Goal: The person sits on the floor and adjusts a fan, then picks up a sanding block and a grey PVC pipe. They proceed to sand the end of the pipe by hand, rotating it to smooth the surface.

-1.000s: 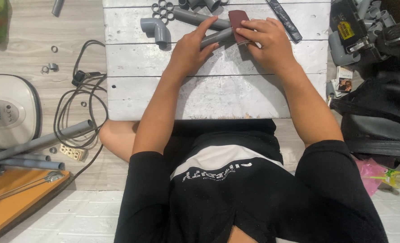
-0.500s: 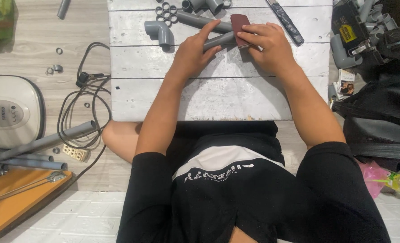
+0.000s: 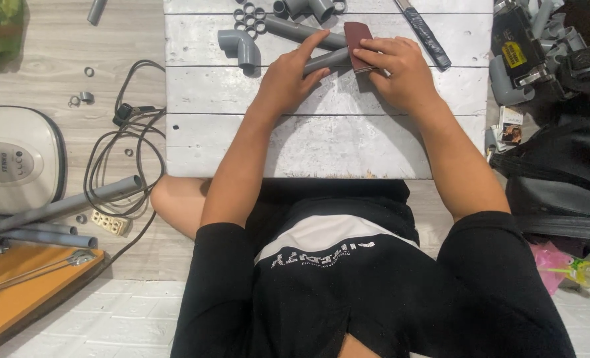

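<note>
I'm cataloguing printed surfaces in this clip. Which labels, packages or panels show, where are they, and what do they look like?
Yellow label: on the dark tool, upper right; small rectangle.
Control panel: on the rounded white appliance, left floor; grey, with buttons.
Small printed card: right of the white table; white, dark picture.

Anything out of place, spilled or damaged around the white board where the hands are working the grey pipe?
Nothing spilled or broken. The left hand steadies a short grey pipe; the right hand presses dark red sandpaper on it. Small grey rings lie scattered on the floor.
</note>
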